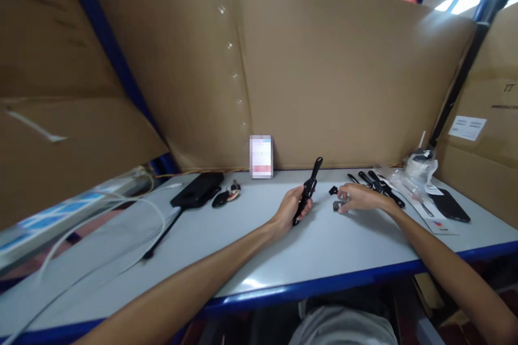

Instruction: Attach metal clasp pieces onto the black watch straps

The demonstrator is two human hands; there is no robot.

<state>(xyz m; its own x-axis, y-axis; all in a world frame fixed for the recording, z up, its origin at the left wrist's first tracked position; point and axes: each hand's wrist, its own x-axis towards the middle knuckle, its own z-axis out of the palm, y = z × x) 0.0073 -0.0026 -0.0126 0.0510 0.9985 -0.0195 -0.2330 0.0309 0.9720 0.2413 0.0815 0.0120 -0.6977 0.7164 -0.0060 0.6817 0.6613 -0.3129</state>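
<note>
My left hand [292, 206] is closed around a long black handle-shaped part [311, 186] and holds it tilted, its far end pointing up and away. My right hand [358, 197] rests on the grey tabletop [226, 248] with its fingers pinched over a small black piece [333, 191]. A small grey flat piece [338, 206] lies under its fingertips. Several more black handle parts [378, 184] lie in a row just behind my right wrist.
A black pouch [197, 190] and keys with a fob [226, 195] lie at the left. White cables [121, 226] trail across the left side. A phone [451, 205], plastic bags [421, 164] and a small card [261, 157] sit near the cardboard wall [324, 75].
</note>
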